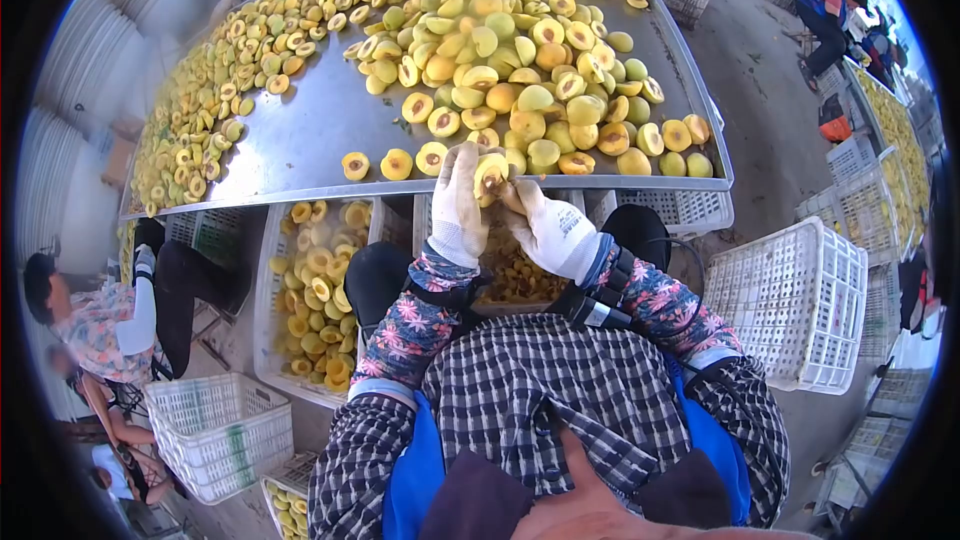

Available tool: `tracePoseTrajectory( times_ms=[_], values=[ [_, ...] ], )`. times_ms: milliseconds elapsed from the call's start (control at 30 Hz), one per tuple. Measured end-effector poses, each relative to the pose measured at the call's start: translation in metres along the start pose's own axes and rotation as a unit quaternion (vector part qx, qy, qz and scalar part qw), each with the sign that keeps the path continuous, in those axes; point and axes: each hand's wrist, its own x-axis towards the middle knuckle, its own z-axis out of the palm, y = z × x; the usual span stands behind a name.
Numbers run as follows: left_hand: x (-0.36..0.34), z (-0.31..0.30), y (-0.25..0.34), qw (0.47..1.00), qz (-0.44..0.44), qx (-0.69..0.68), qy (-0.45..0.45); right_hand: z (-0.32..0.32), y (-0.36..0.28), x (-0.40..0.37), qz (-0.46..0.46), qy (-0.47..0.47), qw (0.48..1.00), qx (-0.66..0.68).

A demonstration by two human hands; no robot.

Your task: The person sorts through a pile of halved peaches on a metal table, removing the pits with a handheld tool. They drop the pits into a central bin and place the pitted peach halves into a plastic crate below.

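Gripping a fruit half (491,176), the left hand (458,202) holds it at the table's near edge, its cut face and brown centre turned toward the person. The right hand (550,225) has its thumb and fingers bent in against the half from the right; from where I stand I can't make out whether they pinch anything of their own. Both gloves look stained at the fingers, and if they are damp with juice, I'd expect the half to twist or slip as soon as the right fingers press harder. Too hard a push could tear the flesh, too, or drive a fingertip into the left glove. Dropped, it might well miss the metal table (310,145) and land in the crate (520,308) below, among the brown bits (525,280) lying there. Just beyond the hands rises the heap (500,40), and it looks loosely piled to me; pulling a piece from low down could start a slide toward the near rim. Several loose halves (576,163) sit close to that rim, where a careless right wrist could knock one over, perhaps onto the person's knee.
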Motion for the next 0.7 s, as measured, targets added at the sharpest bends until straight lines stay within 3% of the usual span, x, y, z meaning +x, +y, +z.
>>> tracePoseTrajectory(
  times_ms=[33,67,100,167,200,367,433,467,500,567,633,700],
  values=[
    [-0.001,0.005,-0.001,0.982,-0.089,-0.167,0.017,0.004,0.001,0.0,0.038,0.006,0.995,0.087],
    [0.0,0.009,0.0,0.928,-0.174,-0.328,0.032,0.009,0.0,-0.001,0.039,0.009,0.995,0.089],
    [0.0,0.016,0.008,0.928,-0.174,-0.327,0.029,0.015,-0.004,-0.003,0.049,0.034,0.99,0.128],
    [-0.004,0.028,0.027,0.785,-0.228,-0.551,0.17,0.02,-0.004,-0.005,0.056,0.059,0.982,0.168],
    [-0.005,0.029,0.024,0.831,-0.201,-0.491,0.165,0.019,-0.001,-0.004,0.067,0.043,0.988,0.136],
    [-0.004,0.038,-0.019,0.891,-0.13,-0.425,0.093,0.008,0.009,-0.004,0.099,0.052,0.989,0.097],
    [0.002,0.036,-0.034,0.887,-0.169,-0.428,-0.015,-0.003,0.019,-0.004,0.07,0.047,0.993,0.079],
    [0.0,0.03,-0.042,0.921,-0.151,-0.353,-0.062,-0.009,0.021,-0.006,0.039,0.025,0.999,0.008],
    [0.0,0.024,-0.045,0.921,-0.153,-0.354,-0.06,-0.014,0.022,-0.008,0.007,0.002,0.998,-0.064],
    [0.003,0.018,-0.049,0.839,-0.273,-0.433,-0.184,-0.015,0.026,-0.011,-0.035,0.009,0.994,-0.101],
    [-0.002,0.016,-0.036,0.832,-0.264,-0.458,-0.17,-0.017,0.018,-0.015,0.014,0.048,0.999,-0.01],
    [-0.005,0.017,-0.029,0.615,-0.337,-0.71,-0.065,-0.019,0.011,-0.016,0.019,0.076,0.997,0.009]
  ],
)
